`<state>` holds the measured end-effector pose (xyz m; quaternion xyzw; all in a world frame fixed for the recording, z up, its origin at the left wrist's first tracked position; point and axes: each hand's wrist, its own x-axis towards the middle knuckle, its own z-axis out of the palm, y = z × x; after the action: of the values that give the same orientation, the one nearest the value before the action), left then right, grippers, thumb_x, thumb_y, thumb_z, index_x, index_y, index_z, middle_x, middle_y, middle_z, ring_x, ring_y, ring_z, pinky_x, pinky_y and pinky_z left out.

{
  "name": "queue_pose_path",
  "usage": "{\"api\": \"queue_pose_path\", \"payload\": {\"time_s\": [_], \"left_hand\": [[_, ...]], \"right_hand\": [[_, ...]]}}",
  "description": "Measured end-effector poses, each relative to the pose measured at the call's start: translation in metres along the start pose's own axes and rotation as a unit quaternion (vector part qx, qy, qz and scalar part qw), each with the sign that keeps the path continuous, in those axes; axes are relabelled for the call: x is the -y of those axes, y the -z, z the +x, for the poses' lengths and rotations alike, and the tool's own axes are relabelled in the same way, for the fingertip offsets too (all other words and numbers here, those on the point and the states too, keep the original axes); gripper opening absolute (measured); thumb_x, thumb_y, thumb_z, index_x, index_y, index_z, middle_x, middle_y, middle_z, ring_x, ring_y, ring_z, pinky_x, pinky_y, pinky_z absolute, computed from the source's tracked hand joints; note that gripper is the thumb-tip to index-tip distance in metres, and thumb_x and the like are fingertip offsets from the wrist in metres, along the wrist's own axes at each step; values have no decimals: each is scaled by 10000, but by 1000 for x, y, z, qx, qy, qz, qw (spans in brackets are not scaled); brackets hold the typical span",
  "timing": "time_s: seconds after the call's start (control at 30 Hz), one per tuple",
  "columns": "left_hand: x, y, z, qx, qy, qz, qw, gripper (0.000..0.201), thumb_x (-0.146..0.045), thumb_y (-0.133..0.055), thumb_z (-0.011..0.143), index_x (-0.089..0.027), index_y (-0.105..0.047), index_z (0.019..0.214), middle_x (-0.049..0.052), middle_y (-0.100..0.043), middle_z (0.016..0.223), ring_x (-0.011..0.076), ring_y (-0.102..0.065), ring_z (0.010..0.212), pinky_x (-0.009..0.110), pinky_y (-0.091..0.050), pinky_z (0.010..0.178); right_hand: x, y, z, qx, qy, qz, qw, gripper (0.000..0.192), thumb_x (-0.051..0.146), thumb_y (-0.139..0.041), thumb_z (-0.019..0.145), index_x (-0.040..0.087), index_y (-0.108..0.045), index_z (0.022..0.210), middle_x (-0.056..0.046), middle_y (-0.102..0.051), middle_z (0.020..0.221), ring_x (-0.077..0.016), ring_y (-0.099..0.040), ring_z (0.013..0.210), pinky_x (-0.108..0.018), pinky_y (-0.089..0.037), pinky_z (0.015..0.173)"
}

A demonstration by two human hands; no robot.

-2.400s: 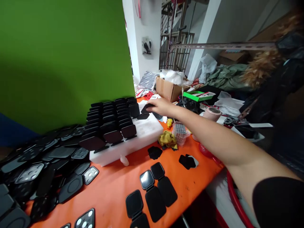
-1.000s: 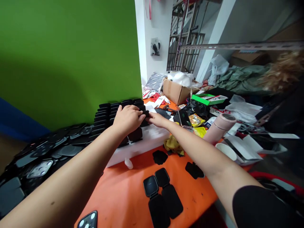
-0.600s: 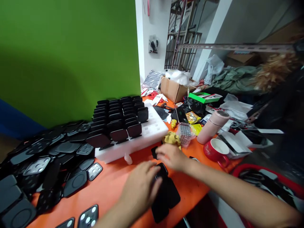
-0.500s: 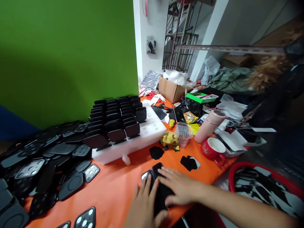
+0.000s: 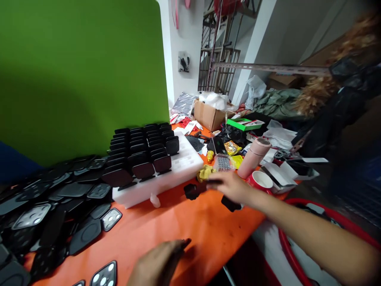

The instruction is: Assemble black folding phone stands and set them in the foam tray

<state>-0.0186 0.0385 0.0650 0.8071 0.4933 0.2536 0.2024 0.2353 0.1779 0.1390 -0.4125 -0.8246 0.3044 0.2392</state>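
My right hand [image 5: 230,186] is raised over the table's right half, its fingers closed on a thin dark flat piece [image 5: 212,182], blurred and seen nearly edge-on. Low in the middle, my left hand [image 5: 156,260] is turned on its side. Dark material [image 5: 174,258] shows along its inner side, too blurred and shaded to name; its fingers are mostly hidden. Black rounded pads [image 5: 190,191] lie just left of my right hand, and another black pad [image 5: 230,204] lies beneath it. A yellow cloth [image 5: 205,173] sits behind the pads.
A white foam block [image 5: 133,197] holds rows of upright black plates [image 5: 143,171]. Black plates [image 5: 85,236] pile up at left, some with light dots. A pink bottle [image 5: 254,157] and a red mug [image 5: 252,180] stand right, above a red-rimmed tub [image 5: 287,242].
Both hands were together on black plates at the table's front edge. They have parted: my right hand rose away with a dark flat piece, my left drew back left. The plates left that spot.
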Motion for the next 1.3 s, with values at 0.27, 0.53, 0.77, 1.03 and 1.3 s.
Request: {"api": "queue_pose_path", "payload": {"time_s": [0.27, 0.53, 0.77, 1.03, 1.3], "left_hand": [[-30, 121, 79, -163, 66, 11, 984, 213, -371, -482, 825, -229, -576, 953, -5, -665, 820, 143, -619, 697, 197, -475, 615], [-48, 168, 157, -202, 3, 54, 978, 256, -392, -490, 803, -217, -594, 958, -22, -653, 777, 135, -597, 631, 206, -454, 581], [-29, 153, 214, -135, -36, 123, 982, 294, -412, -403, 840, -204, -578, 950, -3, -629, 752, 142, -549, 616, 224, -384, 558], [11, 123, 237, -77, -21, 214, 974, 227, -369, -434, 820, -217, -589, 887, -2, -637, 744, 156, -568, 626, 221, -371, 519], [9, 117, 222, -139, -16, 310, 940, 259, -286, -424, 836, -250, -531, 1069, 28, -607, 1016, 209, -575, 888, 288, -417, 691]], "right_hand": [[11, 35, 176, 61, 104, -24, 992, 222, 266, -591, 765, 168, -631, 960, -16, -653, 902, -141, -586, 809, -234, -424, 734], [-10, 7, 214, 168, 72, -44, 982, 232, 208, -630, 694, 147, -632, 919, -12, -654, 839, -136, -563, 696, -213, -443, 631], [-21, 22, 190, 117, 63, -27, 991, 218, 70, -566, 660, 121, -634, 860, -30, -657, 832, -160, -560, 774, -252, -446, 714], [-24, 4, 158, 47, 83, 166, 982, 202, 241, -485, 807, 189, -539, 994, -1, -578, 798, -114, -551, 653, -234, -491, 563], [-35, -17, 170, -19, 86, 189, 978, 162, 246, -487, 810, 181, -563, 938, -2, -592, 800, -122, -566, 666, -280, -496, 644]]}}
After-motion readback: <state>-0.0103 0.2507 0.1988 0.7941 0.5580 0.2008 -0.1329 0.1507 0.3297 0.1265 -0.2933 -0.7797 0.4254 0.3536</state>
